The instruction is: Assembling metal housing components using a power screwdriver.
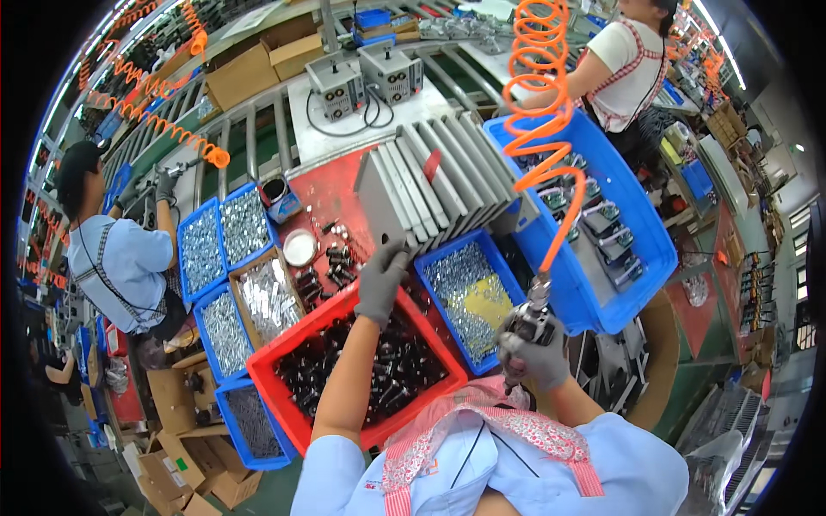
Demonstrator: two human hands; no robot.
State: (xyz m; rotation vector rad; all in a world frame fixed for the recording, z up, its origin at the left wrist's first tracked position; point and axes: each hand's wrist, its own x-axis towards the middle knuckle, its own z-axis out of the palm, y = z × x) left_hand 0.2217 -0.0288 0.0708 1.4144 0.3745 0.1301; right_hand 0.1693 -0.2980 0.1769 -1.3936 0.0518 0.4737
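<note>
My left hand (381, 282), in a grey glove, reaches over the red bin's far edge, its fingers bunched at the near lower corner of a row of flat grey panels (422, 185). What lies between the fingertips is hidden. My right hand (535, 351), gloved too, is wrapped round a pneumatic screwdriver (527, 325) whose tip points down toward me. An orange coiled hose (564, 245) runs up from the tool. Under my left forearm stands a red bin (258, 370) full of black parts. Between my hands sits a blue bin (495, 365) of small silvery hardware with a yellow piece in it.
Blue bins (205, 249) of metal fasteners stand on the left. A big blue tub (662, 258) with metal assemblies is at the right. Loose black parts (337, 267) and a white round container (300, 248) lie beyond the red bin. Co-workers (125, 262) stand left and far right.
</note>
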